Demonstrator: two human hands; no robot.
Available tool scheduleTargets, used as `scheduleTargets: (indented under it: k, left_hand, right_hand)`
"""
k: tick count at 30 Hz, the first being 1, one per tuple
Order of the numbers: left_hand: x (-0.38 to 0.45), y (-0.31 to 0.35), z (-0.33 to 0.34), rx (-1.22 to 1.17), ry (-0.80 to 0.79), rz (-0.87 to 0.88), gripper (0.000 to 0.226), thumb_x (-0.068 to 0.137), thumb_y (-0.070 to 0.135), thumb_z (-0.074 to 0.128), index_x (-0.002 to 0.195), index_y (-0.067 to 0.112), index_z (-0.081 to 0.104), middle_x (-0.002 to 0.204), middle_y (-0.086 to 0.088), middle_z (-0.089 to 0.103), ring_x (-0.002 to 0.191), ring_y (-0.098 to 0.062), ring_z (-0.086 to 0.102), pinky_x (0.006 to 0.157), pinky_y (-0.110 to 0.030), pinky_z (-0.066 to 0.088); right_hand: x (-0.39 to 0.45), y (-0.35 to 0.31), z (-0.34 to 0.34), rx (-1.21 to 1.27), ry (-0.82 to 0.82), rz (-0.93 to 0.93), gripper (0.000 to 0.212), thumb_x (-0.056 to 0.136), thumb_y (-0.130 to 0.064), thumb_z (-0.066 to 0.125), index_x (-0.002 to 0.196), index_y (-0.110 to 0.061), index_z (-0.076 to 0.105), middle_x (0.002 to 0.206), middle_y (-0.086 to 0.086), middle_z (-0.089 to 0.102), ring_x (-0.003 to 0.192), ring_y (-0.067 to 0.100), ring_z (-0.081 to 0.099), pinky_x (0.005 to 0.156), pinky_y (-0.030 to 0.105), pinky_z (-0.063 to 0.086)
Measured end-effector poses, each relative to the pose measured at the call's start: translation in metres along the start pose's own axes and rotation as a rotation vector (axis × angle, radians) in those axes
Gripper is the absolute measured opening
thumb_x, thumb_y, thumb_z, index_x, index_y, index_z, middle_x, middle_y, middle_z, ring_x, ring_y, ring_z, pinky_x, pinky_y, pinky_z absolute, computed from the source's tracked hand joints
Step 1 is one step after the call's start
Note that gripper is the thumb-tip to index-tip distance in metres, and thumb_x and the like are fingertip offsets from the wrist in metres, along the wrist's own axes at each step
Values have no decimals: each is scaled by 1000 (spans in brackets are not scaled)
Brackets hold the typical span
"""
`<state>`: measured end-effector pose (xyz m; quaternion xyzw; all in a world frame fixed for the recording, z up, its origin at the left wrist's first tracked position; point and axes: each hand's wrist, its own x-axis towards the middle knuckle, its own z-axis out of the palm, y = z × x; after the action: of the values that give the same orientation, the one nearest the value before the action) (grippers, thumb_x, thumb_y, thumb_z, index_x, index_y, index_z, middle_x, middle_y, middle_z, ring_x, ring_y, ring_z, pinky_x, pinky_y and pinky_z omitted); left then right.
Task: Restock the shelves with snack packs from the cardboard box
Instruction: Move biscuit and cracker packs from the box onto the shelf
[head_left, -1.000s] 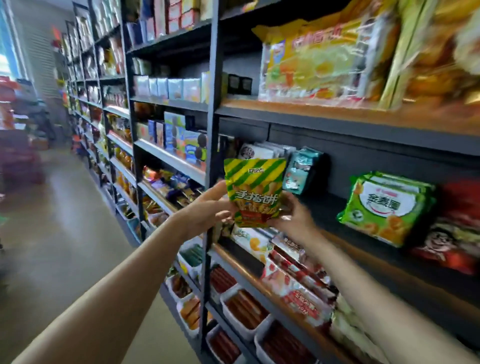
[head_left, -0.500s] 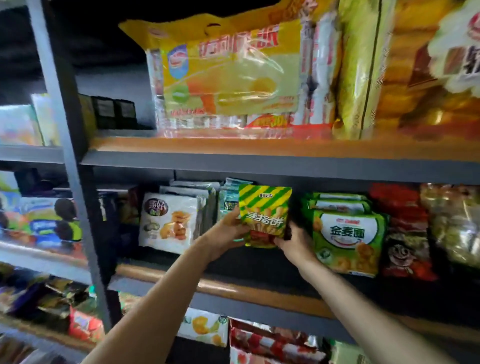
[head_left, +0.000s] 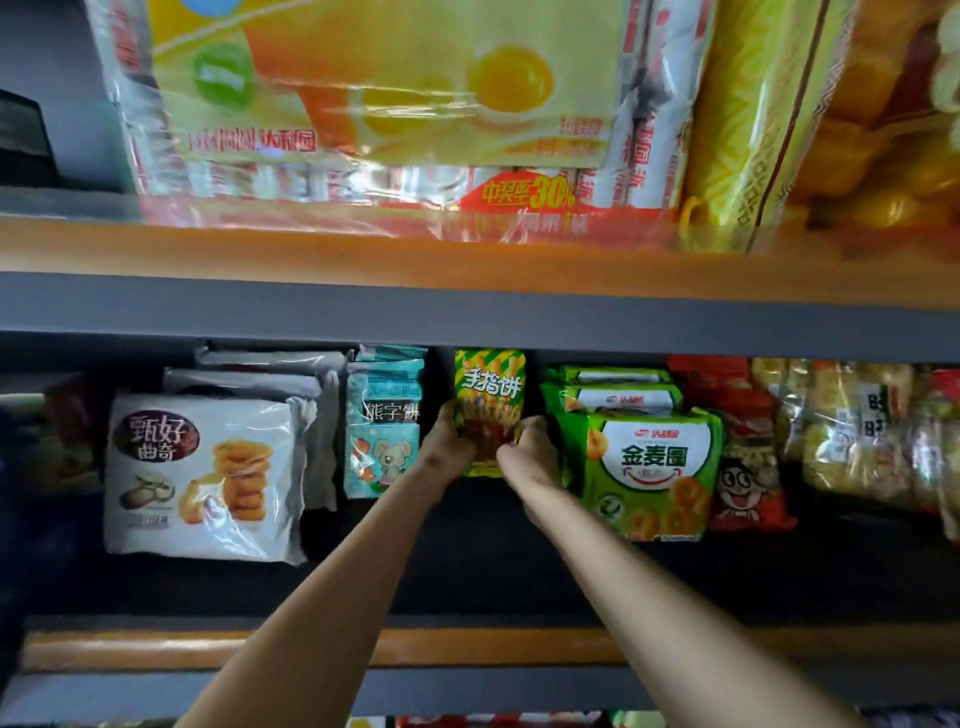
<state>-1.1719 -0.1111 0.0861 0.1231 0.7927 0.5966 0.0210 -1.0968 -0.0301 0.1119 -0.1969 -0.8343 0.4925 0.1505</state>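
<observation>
Dark shelf (head_left: 493, 571), orange-edged, crowded packs, possibly a shop

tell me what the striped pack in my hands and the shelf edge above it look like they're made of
Striped snack pack: looks like thin glossy plastic film, printed, crinkling where the left hand and right hand hold it. Shelf edge: flat matte grey, probably painted metal, with a wood-toned board above; blur leaves that open.

Legible print on shelf stock, head view.
Striped pack (head_left: 488, 395): "手指饼". White bag (head_left: 202, 478): "甄好曲奇". Teal pack (head_left: 384, 431): "熊字饼". Green bag (head_left: 649, 467): "金麦圈". Upper-shelf bag (head_left: 363, 104): red tag "30%".
</observation>
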Motion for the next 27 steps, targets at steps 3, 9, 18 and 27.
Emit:
scheduleTargets:
  k: [3, 9, 18, 27]
  left_hand:
    - [-1, -1, 0, 59, -22, 2, 86, 74, 21, 75, 144, 17, 24, 130, -11, 55, 120, -27, 52, 105, -41, 41]
    - [-13, 2, -12, 240, 49, -37, 66, 85, 13, 63, 142, 9, 29, 135, -13, 50, 124, -28, 47, 99, -31, 38]
    - [-66, 26, -19, 255, 420, 7, 39, 84, 0, 50, 123, 2, 49, 121, -17, 60, 114, -33, 55, 92, -31, 43]
    - [-208, 45, -4, 230, 1079, 124, 30, 81, -5, 45, 111, -7, 46, 117, -24, 47, 109, -37, 46, 93, -35, 32]
  right_hand:
    - [1, -3, 6, -30, -65, 6, 30, 88, 1, 44, 114, -1, 58, 122, 18, 59, 116, 31, 54, 91, 29, 44]
    - [0, 1, 12, -33, -105, -16, 30, 88, -1, 45, 113, -5, 60, 122, 15, 59, 114, 29, 54, 91, 27, 43]
    - [-26, 1, -13, 47, -128, -190, 33, 85, 3, 42, 108, -8, 63, 119, 10, 60, 103, 24, 57, 88, 28, 46]
    - [-104, 22, -52, 309, -304, -508, 31, 86, 11, 36, 95, -10, 56, 87, -4, 53, 55, 15, 57, 52, 27, 46]
